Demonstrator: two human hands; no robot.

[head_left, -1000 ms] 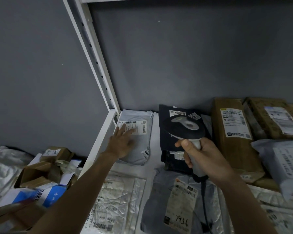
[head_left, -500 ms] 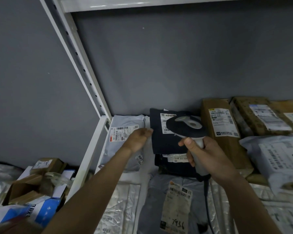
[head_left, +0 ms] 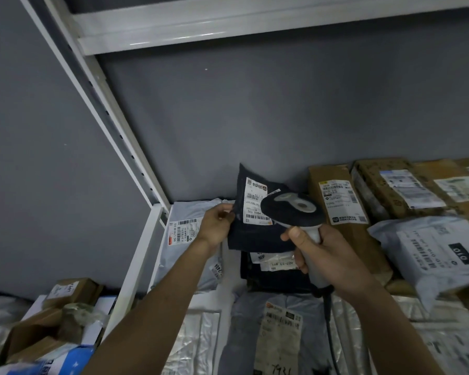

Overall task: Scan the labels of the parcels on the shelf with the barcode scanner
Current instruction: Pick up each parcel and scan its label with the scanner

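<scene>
Pinching the soft dark-blue plastic mailer (head_left: 251, 234) by its edge, my left hand (head_left: 214, 226) tilts it up above the white metal shelf (head_left: 136, 266). My right hand (head_left: 328, 259) grips the grey pistol-shaped barcode scanner (head_left: 293, 212) just over its white label (head_left: 255, 204), reading "P802 170".

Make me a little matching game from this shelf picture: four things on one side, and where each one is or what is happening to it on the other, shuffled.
Things:
1. dark parcel
2. barcode scanner
3. light grey parcel
4. brown box

States:
A. lying flat at the shelf's left end, label up
B. tilted up, gripped at its edge by the left hand
C. lying flat to the right of the scanner, white label on top
D. gripped in the right hand, head over the dark parcel's label

Pairs: 1-B, 2-D, 3-A, 4-C
</scene>
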